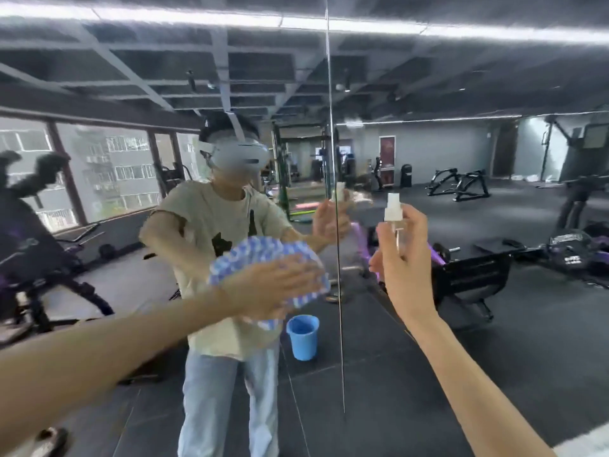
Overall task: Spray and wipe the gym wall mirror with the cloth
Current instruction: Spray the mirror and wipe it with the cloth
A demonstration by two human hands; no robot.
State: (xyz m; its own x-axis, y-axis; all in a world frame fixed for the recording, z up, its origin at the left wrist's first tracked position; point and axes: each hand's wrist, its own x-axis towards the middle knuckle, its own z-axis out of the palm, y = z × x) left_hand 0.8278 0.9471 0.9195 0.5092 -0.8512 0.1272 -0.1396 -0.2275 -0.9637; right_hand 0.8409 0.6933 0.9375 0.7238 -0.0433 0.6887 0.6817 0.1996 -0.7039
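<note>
The wall mirror (pixel 461 341) fills the view, with a vertical seam (pixel 334 192) between two panels. My left hand (pixel 273 285) presses a blue-and-white checked cloth (pixel 250 255) flat against the left panel, fingers spread straight over it. My right hand (pixel 402 245) grips a small clear spray bottle (pixel 393 209) with a white nozzle, held upright just right of the seam and close to the glass. The mirror shows a person in a pale T-shirt and jeans making the same gestures.
A blue bucket (pixel 303 336) appears in the reflection, standing on the dark floor near the seam. Exercise bikes (pixel 39 265), a bench (pixel 474 278) and other gym machines are reflected behind. Windows are reflected at the left.
</note>
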